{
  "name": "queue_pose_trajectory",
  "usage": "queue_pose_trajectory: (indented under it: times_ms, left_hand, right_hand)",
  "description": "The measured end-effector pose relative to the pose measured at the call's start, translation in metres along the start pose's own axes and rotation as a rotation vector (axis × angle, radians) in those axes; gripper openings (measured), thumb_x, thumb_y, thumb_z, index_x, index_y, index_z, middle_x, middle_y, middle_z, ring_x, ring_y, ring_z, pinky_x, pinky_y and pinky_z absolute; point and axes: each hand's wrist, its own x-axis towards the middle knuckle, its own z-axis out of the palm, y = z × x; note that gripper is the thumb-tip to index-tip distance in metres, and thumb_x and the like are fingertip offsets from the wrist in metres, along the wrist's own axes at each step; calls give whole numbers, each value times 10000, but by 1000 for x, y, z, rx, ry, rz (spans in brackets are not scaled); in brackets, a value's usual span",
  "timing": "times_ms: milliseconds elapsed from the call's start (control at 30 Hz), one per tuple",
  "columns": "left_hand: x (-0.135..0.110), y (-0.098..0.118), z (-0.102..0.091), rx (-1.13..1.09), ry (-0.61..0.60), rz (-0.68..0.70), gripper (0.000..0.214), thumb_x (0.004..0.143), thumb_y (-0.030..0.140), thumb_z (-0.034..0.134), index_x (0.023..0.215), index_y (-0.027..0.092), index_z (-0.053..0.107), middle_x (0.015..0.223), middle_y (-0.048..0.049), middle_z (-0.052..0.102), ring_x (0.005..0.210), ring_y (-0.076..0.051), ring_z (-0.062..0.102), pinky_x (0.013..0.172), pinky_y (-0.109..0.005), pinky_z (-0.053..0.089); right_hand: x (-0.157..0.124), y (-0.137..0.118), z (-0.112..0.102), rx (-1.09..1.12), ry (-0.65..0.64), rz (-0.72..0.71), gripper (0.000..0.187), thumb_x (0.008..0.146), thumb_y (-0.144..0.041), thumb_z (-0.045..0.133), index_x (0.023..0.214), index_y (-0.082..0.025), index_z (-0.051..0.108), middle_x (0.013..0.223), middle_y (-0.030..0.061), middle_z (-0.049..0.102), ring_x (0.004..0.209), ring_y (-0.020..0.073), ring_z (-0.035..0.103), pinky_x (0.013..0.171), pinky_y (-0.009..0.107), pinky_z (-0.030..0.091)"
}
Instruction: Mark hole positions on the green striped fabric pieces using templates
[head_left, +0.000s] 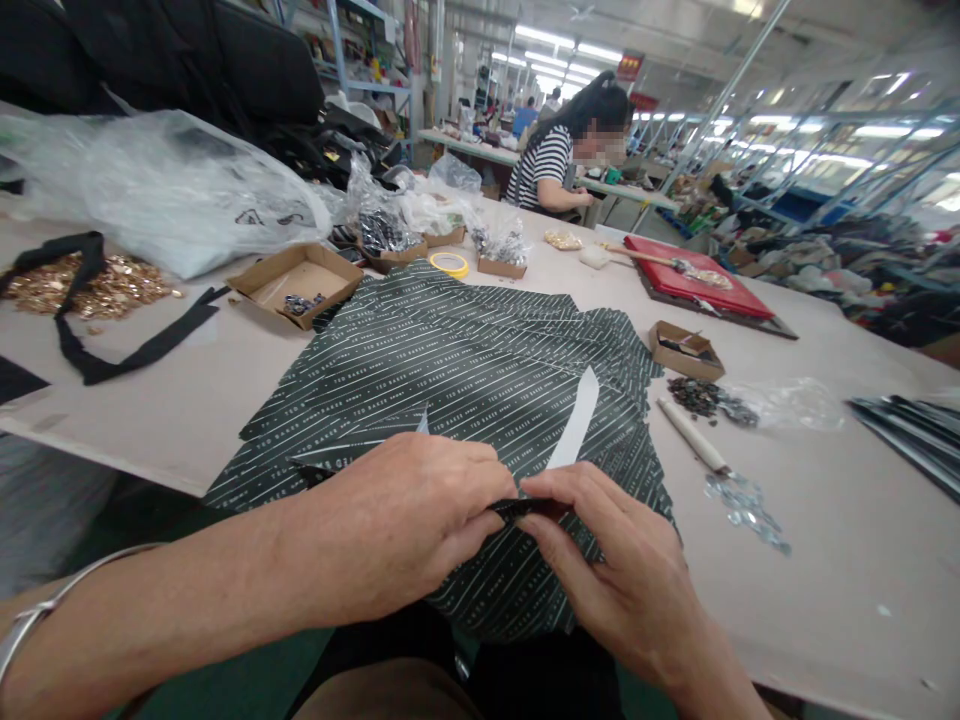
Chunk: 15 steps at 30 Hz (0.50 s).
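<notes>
Dark fabric (450,360) with white diagonal stripes and small lettering lies in a stack over the table's front edge. My left hand (427,510) pinches a dark folded edge of it between thumb and fingers. Close beside it, my right hand (600,550) grips the same edge, the fingertips of both hands nearly meeting. A white paper strip (574,420) sticks up from behind my right fingers, lying over the fabric. Whatever sits inside the pinched fold is hidden by my fingers.
A cardboard tray (262,283), yellow tape roll (448,264) and plastic bag (172,190) lie behind and left. To the right are a red board (697,272), small box (686,350), dark metal bits (697,397) and a handled tool (691,435). A co-worker (551,165) sits across.
</notes>
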Motion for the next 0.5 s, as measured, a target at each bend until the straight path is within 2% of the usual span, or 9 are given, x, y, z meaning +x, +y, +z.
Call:
queue_pose_trajectory:
  times_ms: [233,367,500]
  left_hand:
    - [2,-1,7,-57,47,-36,57,944,176,622,928,185,676,861,17,659,798,-145,606,690,-275,404]
    - [4,-3,11,-80,129,-24,90,921,186,678,835,178,656,777,41,640,720,-117,577,640,-264,361]
    - [1,-6,16,-9,204,25,77,938,183,653,862,192,641,785,43,628,714,-122,567,641,-281,344]
  right_hand:
    - [-3,-1,5,-35,59,9,149,949,-114,584,1066,-199,620,888,2,684,817,125,675,754,233,570]
    - [-3,0,7,-98,200,-20,134,920,-106,625,1025,-187,608,1041,68,658,911,138,687,736,221,598]
    - [-4,1,11,-181,238,-13,108,924,-132,641,1017,-186,634,1116,104,626,943,159,701,753,246,626]
